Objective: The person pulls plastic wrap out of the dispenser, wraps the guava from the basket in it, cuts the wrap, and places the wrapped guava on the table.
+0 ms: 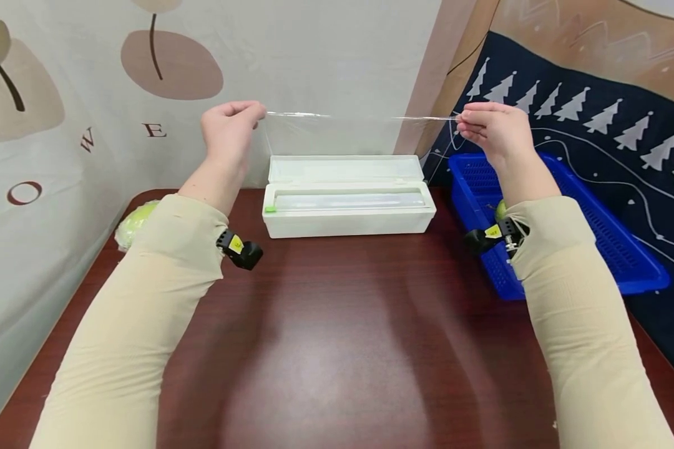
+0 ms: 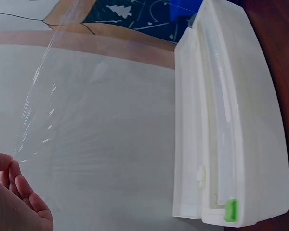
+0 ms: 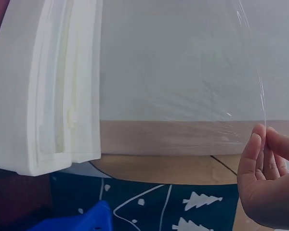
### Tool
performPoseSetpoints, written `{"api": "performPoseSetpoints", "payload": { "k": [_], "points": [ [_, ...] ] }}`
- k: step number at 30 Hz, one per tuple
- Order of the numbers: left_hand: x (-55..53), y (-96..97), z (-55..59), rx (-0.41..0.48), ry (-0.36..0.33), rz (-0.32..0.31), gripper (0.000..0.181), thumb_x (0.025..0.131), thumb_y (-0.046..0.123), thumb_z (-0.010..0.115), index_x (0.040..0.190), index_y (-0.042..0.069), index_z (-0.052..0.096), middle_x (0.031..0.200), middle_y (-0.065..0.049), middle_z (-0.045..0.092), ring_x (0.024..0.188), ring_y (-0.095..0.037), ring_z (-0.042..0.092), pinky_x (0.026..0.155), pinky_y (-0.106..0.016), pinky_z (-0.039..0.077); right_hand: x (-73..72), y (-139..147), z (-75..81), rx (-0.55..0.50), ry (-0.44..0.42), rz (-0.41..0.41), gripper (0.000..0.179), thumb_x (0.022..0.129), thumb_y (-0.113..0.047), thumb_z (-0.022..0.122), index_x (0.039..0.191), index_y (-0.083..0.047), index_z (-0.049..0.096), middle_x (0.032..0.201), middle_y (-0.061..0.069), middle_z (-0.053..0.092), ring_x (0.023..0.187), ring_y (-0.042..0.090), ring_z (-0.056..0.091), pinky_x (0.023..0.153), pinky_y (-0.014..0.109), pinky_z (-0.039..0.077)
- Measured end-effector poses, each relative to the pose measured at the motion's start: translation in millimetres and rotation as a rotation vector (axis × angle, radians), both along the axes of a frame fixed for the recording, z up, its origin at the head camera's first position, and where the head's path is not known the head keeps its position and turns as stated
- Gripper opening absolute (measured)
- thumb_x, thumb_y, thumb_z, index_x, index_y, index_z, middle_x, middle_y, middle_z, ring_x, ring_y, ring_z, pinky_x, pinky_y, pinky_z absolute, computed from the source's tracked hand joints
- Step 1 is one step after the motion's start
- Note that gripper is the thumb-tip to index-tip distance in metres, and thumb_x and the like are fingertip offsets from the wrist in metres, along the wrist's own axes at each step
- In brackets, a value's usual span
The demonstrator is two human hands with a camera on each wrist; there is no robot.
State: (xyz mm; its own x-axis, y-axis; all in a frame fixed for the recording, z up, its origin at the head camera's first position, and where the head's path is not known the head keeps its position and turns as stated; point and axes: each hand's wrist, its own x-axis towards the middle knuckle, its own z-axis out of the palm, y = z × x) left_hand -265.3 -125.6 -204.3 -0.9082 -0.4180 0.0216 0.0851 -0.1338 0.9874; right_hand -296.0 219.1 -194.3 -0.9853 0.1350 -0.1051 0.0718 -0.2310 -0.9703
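Note:
A clear sheet of cling film [image 1: 314,115] is stretched between my two raised hands, its top edge pulled nearly level. My left hand [image 1: 228,128] pinches one corner between thumb and forefinger. The opposite corner is pinched by my right hand [image 1: 497,134]. Below and between them stands a white cling film dispenser [image 1: 348,223] with its lid [image 1: 345,168] tipped up at the back. A pale roll shows in its slot, and a small green slider [image 2: 231,211] sits at the left end. In the wrist views the film spreads from the fingers towards the dispenser; its lower edge is hard to see.
At the right stands a blue plastic basket [image 1: 612,240] with a green fruit [image 1: 501,210] partly hidden by the right wrist. A light green wrapped item [image 1: 135,223] lies at the left table edge, behind the left sleeve. A patterned curtain [image 1: 314,62] hangs behind the brown table [image 1: 314,349].

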Motion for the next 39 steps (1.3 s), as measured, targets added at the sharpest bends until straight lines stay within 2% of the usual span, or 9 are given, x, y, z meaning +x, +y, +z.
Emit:
{"api": "performPoseSetpoints", "payload": {
  "k": [5,12,20,26,29,32,34,36,39],
  "points": [
    [2.5,-0.8,6.0,0.036,0.011,0.001,0.019,0.079,0.004,0.062,0.064,0.015,0.066,0.077,0.007,0.060,0.079,-0.009,0.049,0.084,-0.019,0.038,2.5,1,6.7,-0.005,0.016,0.009,0.004,0.081,-0.004,0.069,0.084,-0.006,0.070,0.072,0.003,0.070,0.062,0.013,0.066,0.060,0.017,0.054],
    [6.7,-0.4,14.0,0.084,0.074,-0.028,0.017,0.080,0.003,0.065,0.065,0.013,0.067,0.079,0.005,0.060,0.079,-0.010,0.050,0.079,-0.018,0.041,6.1,5,15.8,-0.049,0.054,0.013,0.005,0.080,-0.001,0.069,0.085,-0.003,0.070,0.074,0.005,0.071,0.063,0.015,0.067,0.061,0.019,0.054],
    [12.7,-2.9,24.4,0.014,0.148,-0.068,0.019,0.080,0.004,0.066,0.064,0.014,0.067,0.078,0.005,0.060,0.072,-0.009,0.049,0.073,-0.019,0.040,12.8,11,24.1,-0.041,0.141,0.014,0.007,0.078,-0.002,0.072,0.084,-0.001,0.069,0.074,0.006,0.070,0.063,0.015,0.068,0.063,0.019,0.055],
    [14.5,-7.5,36.6,0.051,0.162,-0.091,0.017,0.079,0.001,0.067,0.066,0.011,0.068,0.077,0.004,0.059,0.069,-0.009,0.049,0.071,-0.017,0.040,18.9,11,34.4,-0.019,0.205,0.028,0.001,0.081,-0.001,0.068,0.081,-0.002,0.069,0.074,0.007,0.071,0.063,0.016,0.068,0.063,0.019,0.055],
    [14.8,-11.4,41.8,0.053,0.153,-0.126,0.012,0.081,0.002,0.067,0.074,0.011,0.070,0.081,0.003,0.059,0.070,-0.008,0.050,0.070,-0.016,0.041,21.1,8,38.0,0.010,0.239,0.027,0.002,0.079,-0.001,0.070,0.081,-0.002,0.069,0.076,0.006,0.070,0.066,0.016,0.068,0.065,0.018,0.055],
    [16.5,-17.5,45.0,-0.032,0.120,-0.202,0.012,0.085,0.005,0.064,0.088,0.012,0.073,0.091,0.005,0.058,0.076,-0.007,0.049,0.073,-0.015,0.040,23.0,7,38.1,0.075,0.270,0.029,0.010,0.075,0.001,0.073,0.083,-0.003,0.069,0.079,0.004,0.071,0.072,0.014,0.068,0.067,0.016,0.054],
    [18.7,-22.4,45.9,-0.137,0.099,-0.257,0.014,0.085,0.008,0.064,0.094,0.013,0.073,0.093,0.007,0.059,0.081,-0.006,0.050,0.076,-0.014,0.039,24.7,7,37.5,0.169,0.287,0.015,0.015,0.072,-0.001,0.077,0.084,-0.006,0.070,0.078,0.000,0.071,0.075,0.012,0.068,0.070,0.014,0.053],
    [21.9,-26.6,46.1,-0.286,0.085,-0.293,0.016,0.084,0.011,0.067,0.098,0.015,0.073,0.090,0.010,0.061,0.084,-0.005,0.051,0.077,-0.014,0.038,26.2,7,37.4,0.306,0.306,-0.017,0.014,0.072,-0.006,0.079,0.082,-0.010,0.070,0.076,-0.005,0.070,0.074,0.008,0.067,0.076,0.014,0.052],
    [26.7,-30.7,45.1,-0.533,0.092,-0.288,0.013,0.081,0.016,0.071,0.093,0.019,0.073,0.077,0.014,0.061,0.078,-0.003,0.052,0.069,-0.016,0.039,28.5,8,38.3,0.519,0.325,-0.071,0.010,0.074,-0.018,0.078,0.079,-0.016,0.071,0.073,-0.012,0.068,0.071,0.002,0.065,0.081,0.012,0.050]
  ]
}}
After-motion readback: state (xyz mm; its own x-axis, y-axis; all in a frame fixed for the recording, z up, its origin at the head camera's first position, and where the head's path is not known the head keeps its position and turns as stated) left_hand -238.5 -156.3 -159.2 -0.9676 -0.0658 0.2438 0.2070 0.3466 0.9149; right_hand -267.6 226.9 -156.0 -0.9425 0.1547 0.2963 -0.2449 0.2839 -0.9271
